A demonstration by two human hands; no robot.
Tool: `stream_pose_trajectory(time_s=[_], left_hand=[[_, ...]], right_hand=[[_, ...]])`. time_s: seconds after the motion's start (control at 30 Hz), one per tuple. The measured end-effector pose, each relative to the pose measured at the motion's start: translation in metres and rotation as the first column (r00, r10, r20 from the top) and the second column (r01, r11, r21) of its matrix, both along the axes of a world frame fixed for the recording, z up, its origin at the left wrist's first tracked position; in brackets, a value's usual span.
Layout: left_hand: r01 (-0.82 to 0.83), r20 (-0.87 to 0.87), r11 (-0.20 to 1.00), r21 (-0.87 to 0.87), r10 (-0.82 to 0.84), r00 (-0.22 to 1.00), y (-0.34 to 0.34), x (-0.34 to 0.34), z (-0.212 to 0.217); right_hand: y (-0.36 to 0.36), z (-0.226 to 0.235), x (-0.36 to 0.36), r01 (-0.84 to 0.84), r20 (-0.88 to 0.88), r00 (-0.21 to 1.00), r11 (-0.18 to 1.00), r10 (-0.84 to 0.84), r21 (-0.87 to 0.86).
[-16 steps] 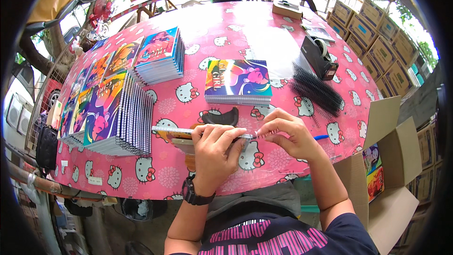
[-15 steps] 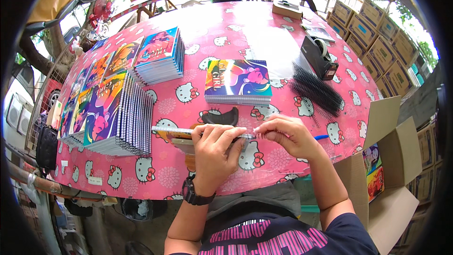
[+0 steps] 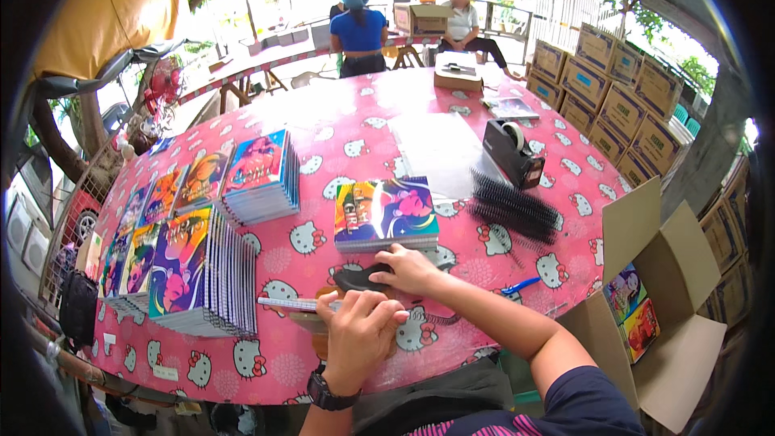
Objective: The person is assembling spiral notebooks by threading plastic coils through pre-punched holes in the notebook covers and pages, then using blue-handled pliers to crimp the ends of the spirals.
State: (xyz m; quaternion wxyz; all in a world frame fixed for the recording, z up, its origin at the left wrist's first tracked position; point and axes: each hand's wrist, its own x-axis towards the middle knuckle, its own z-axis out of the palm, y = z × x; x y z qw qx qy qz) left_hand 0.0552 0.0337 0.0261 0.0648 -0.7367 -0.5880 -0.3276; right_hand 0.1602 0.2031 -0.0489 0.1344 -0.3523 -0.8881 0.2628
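My left hand (image 3: 359,327), with a dark watch on its wrist, grips a thin spiral notebook (image 3: 282,303) on edge near the table's front. A loose end of dark wire coil (image 3: 440,319) sticks out past its right end. Beneath that hand a brown wooden piece (image 3: 321,345) partly shows. My right hand (image 3: 408,269) reaches across, its fingers closed on a black curved tool (image 3: 355,278) whose kind I cannot make out. Just beyond it stands a short stack of colourful notebooks (image 3: 386,214).
Several notebook stacks (image 3: 182,266) fill the table's left side. On the right lie black coils (image 3: 517,208), a tape dispenser (image 3: 513,153) and a blue pen (image 3: 519,286). An open carton (image 3: 686,258) with notebooks stands at the right edge. Two people (image 3: 361,32) are beyond the table.
My right hand has left the coil end at the notebook and moved left and away from me onto the black tool. My left hand keeps holding the notebook. The view has tilted up.
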Motion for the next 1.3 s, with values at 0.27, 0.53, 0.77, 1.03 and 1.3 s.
stream_pose_trajectory(time_s=[0.27, 0.53, 0.77, 1.03, 1.3], left_hand=[[0.012, 0.095, 1.0, 0.028, -0.015, 0.995, 0.004, -0.001, 0.006], [0.034, 0.134, 0.997, 0.066, -0.042, 0.99, 0.007, 0.0, 0.007], [0.005, 0.102, 0.997, 0.072, -0.013, 0.995, 0.005, -0.003, 0.011], [-0.139, 0.154, 0.99, 0.013, 0.135, 0.979, -0.007, -0.021, 0.006], [-0.107, 0.284, 0.994, 0.012, 0.099, 0.954, -0.007, -0.029, -0.003]], right_hand=[[0.018, 0.001, 0.058, -0.139, -0.01, 0.99, 0.988, 0.14, 0.072], [-0.012, 0.003, 0.097, -0.276, 0.037, 0.961, 0.961, 0.276, 0.016], [-0.016, 0.003, 0.099, -0.266, 0.043, 0.964, 0.963, 0.264, 0.053], [-0.025, 0.046, 0.085, -0.511, -0.673, 0.73, 0.749, 0.12, -0.421], [-0.019, 0.085, 0.066, -0.553, -0.584, 0.744, 0.791, 0.326, -0.262]])
